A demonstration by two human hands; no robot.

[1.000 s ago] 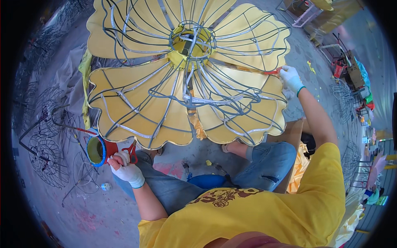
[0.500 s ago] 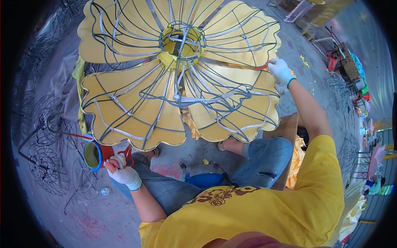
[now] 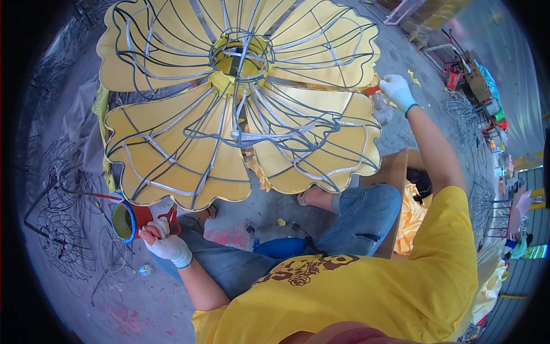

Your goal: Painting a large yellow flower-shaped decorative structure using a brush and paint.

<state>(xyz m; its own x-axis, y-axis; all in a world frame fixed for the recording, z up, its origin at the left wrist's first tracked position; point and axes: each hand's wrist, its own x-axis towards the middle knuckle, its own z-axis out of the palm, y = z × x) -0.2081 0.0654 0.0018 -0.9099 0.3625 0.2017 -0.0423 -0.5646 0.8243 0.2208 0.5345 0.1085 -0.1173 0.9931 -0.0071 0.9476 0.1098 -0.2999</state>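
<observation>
In front of me stands a large flower-shaped frame (image 3: 197, 129) of dark and silvery wire, with yellow fabric stretched over its scalloped petals. Its hub is a yellow ring (image 3: 226, 83). My left hand (image 3: 169, 246), in a white fingertip-less glove, is closed round a red pot (image 3: 141, 215) with a blue rim, tilted so its inside shows. Red-handled scissors (image 3: 173, 221) are in the same hand. Beyond the right petals' edge, my gloved right hand (image 3: 397, 93) has its fingers pinched together. A small red piece (image 3: 372, 90) shows beside its fingertips; what the pinch holds is unclear.
A cardboard box (image 3: 389, 172) with crumpled yellow-orange fabric (image 3: 409, 221) stands by my right knee. Wire frames (image 3: 63, 241) lie on the floor at left, near a small jar (image 3: 146, 269). A blue seat (image 3: 281, 247) shows between my legs. Racks and a red container (image 3: 454, 78) are far right.
My right hand has moved slightly outward from the petal edge. The flower frame and the left hand with the pot appear shifted slightly left in the picture.
</observation>
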